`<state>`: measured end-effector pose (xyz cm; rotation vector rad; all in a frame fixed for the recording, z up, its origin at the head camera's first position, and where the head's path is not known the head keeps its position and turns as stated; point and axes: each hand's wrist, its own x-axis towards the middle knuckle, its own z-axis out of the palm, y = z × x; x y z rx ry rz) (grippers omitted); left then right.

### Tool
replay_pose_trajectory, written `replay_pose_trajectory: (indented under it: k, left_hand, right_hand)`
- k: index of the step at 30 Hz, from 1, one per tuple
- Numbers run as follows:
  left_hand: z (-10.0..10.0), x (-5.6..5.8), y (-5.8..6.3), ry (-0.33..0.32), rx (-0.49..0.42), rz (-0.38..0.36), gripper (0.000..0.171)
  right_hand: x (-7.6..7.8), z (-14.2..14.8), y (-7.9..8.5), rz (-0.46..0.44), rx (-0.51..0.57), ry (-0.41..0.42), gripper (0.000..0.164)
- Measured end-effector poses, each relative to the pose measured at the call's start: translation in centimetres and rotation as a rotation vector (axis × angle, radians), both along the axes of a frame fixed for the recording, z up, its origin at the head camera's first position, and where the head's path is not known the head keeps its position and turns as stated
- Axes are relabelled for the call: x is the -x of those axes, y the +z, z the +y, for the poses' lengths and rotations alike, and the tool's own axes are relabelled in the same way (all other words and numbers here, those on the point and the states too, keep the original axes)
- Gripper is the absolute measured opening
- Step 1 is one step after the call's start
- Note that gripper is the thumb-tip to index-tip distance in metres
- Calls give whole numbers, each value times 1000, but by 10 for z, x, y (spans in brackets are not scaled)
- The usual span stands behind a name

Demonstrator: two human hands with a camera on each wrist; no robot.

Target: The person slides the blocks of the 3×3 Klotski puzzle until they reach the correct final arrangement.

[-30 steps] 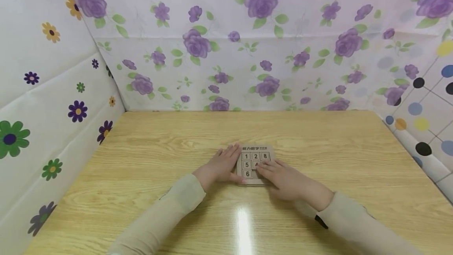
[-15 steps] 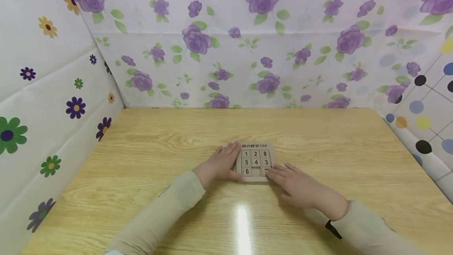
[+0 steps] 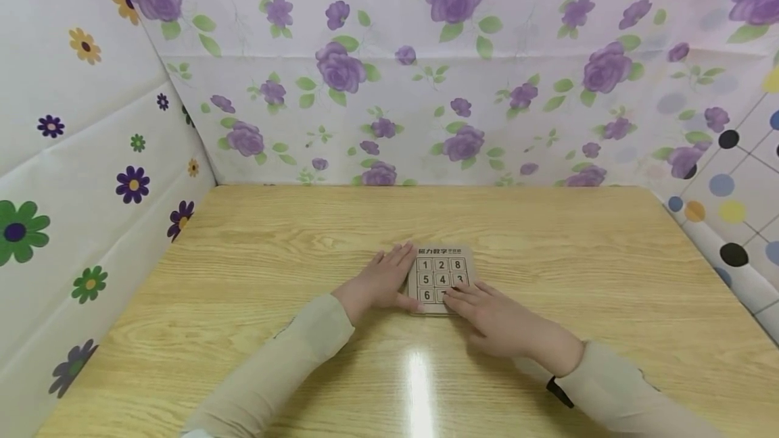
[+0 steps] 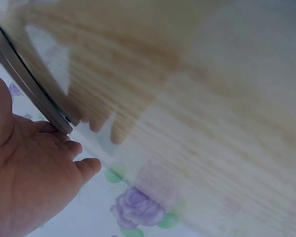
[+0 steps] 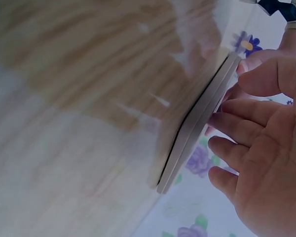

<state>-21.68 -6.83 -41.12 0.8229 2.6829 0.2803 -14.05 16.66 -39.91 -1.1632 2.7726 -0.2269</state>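
A square number sliding puzzle [image 3: 429, 311] lies flat on the table, its tiles reading 1, 2, 8, then 5, 4, 3, with 6 in the front row. My left hand [image 3: 380, 282] holds it along the left side, thumb on the front-left corner. My right hand [image 3: 508, 322] reaches in from the right, its nearly straight fingertips on the front row's middle tile [image 3: 442, 295]. Those fingers partly cover that tile and the 3, and hide the front-right slot. Both wrist views show the puzzle edge-on, with the left hand [image 4: 34, 173] and right hand [image 5: 266, 143] beside it.
The wood-grain table [image 3: 292, 228] is glossy, with a bright light reflection [image 3: 420, 391] near the front. Behind it hangs a purple-flowered cloth [image 3: 389, 86]. Patterned sheets also border the left and right sides. A dark strap [image 3: 559, 392] shows at the right sleeve.
A second ago my right fingers covered the middle row; they then moved to the front-right tile. That tile has slid left beside the 6. The left hand stays in place.
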Motion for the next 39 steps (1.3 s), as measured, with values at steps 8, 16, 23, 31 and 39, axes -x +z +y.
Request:
replay_pose_trajectory:
  k: [8,16,23,31,39]
  left_hand:
    - [1,0,-2,1,3,-2,114]
    - [0,1,-3,2,17,6,114]
    - [0,-1,-2,-7,15,10,113]
    - [0,-1,0,-7,12,22,113]
    - [0,-1,1,-3,14,12,113]
  right_hand:
    - [6,4,2,-42,25,-39,60]
    - [11,7,2,6,18,-32,58]
    - [11,2,2,10,15,-15,58]
    - [6,0,-2,20,4,21,61]
    - [2,2,0,14,8,24,63]
